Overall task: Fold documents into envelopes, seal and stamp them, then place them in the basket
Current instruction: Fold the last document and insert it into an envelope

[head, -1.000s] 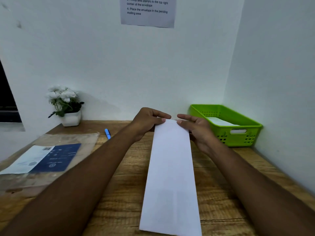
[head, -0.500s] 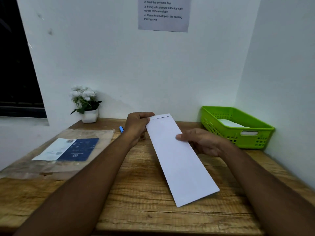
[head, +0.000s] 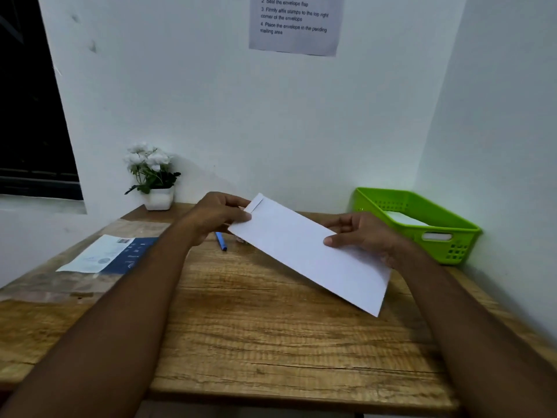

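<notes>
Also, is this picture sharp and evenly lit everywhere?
Head view: dim overall, brightest on the wall behind the green basket; the notice reads clearly, the printed sheet at left is smeared; the wide lens slants the window edge; the plant throws a soft shadow rightward.

You face a wooden table with coarse grain and long cracks across its top. Behind the table rises a white back wall, with a few dark scuffs high above the table's left end. A printed notice hangs on it above the table's middle. At the table's right a second white wall meets the first in a corner. Left of the table a window shows only black, a pale ledge beneath it. On the table's far left corner sits a small white pot of white flowers. The light you work in is dim and cool
</notes>
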A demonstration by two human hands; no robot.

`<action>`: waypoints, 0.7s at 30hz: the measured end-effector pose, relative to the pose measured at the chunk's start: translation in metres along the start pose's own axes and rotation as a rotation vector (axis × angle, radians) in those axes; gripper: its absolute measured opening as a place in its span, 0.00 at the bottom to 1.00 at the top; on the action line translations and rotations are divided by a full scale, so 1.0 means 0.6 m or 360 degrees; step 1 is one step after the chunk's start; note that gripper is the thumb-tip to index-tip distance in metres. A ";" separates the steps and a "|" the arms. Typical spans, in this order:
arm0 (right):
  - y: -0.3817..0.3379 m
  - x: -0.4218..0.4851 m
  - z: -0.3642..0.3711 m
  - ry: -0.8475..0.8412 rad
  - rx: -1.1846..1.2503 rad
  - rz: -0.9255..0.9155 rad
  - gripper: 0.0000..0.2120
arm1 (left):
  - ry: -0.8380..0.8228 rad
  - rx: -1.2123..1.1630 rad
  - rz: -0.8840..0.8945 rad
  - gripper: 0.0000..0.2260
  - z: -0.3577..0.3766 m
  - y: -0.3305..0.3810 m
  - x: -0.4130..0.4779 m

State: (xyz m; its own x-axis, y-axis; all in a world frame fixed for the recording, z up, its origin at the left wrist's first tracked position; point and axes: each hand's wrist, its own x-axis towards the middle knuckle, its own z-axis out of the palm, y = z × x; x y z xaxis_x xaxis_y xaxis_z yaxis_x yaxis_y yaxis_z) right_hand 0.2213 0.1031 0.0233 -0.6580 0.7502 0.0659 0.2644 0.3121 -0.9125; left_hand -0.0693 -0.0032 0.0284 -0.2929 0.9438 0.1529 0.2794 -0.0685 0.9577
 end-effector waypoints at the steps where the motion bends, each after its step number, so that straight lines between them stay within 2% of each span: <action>1: -0.003 -0.001 -0.001 0.0064 -0.0163 -0.0135 0.15 | -0.0067 0.0117 0.0021 0.08 -0.011 -0.001 -0.002; 5: -0.019 -0.003 0.010 0.0315 -0.0784 -0.0561 0.13 | -0.0238 0.0390 0.0175 0.08 -0.047 -0.005 -0.020; 8: -0.031 -0.010 0.027 0.0551 -0.1116 -0.0707 0.12 | -0.0188 0.0537 0.0272 0.07 -0.057 -0.010 -0.028; 11: -0.043 -0.021 0.038 0.0619 -0.1258 -0.0867 0.09 | -0.0129 0.0623 0.0307 0.06 -0.064 -0.021 -0.031; 13: -0.049 -0.027 0.037 0.0508 -0.1268 -0.0950 0.08 | -0.0133 0.0611 0.0268 0.08 -0.070 -0.026 -0.035; 16: -0.051 -0.031 0.031 0.0204 -0.1206 -0.0870 0.07 | -0.0304 0.0829 0.0206 0.15 -0.077 -0.036 -0.035; 19: -0.047 -0.027 0.029 -0.0072 -0.1120 -0.0710 0.07 | -0.0378 0.1011 0.0163 0.07 -0.071 -0.035 -0.039; 21: -0.039 -0.020 0.033 -0.0224 -0.1063 -0.0642 0.09 | -0.0439 0.1128 0.0179 0.09 -0.065 -0.033 -0.045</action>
State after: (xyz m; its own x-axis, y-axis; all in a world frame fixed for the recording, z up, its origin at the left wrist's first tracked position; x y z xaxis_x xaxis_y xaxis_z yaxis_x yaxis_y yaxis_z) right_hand 0.2090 0.0749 0.0360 -0.8644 0.4377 0.2475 0.3244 0.8615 -0.3905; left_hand -0.1025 -0.0396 0.0148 -0.0154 0.9963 0.0848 0.8406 -0.0330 0.5406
